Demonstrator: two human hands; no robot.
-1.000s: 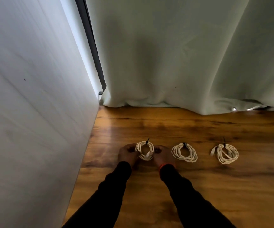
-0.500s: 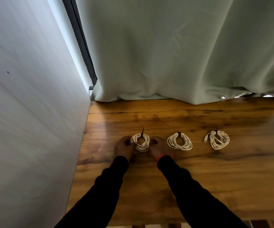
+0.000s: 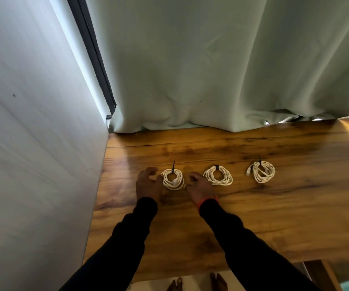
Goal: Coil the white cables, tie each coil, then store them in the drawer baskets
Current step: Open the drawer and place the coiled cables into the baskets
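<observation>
Head view. My left hand [image 3: 148, 185] rests on the wooden table [image 3: 274, 217], fingers loosely spread and gripping nothing; its thumb side lies against the left edge of the nearest coil [image 3: 173, 179]. My right hand [image 3: 201, 189] lies just right of that coil, fingers loosely curled, holding nothing; whether it touches the cable I cannot tell. This coil, white and bound by a black tie [image 3: 173, 167] whose tail stands upright, sits between my two hands. A second tied coil [image 3: 218, 175] lies just beyond my right hand's knuckles, and a third coil [image 3: 262, 172] lies well to the right of it. Beyond my hands, a pale green curtain [image 3: 222, 70] drapes onto the table's far edge; a white wall [image 3: 33, 133] stands left of my left hand.
</observation>
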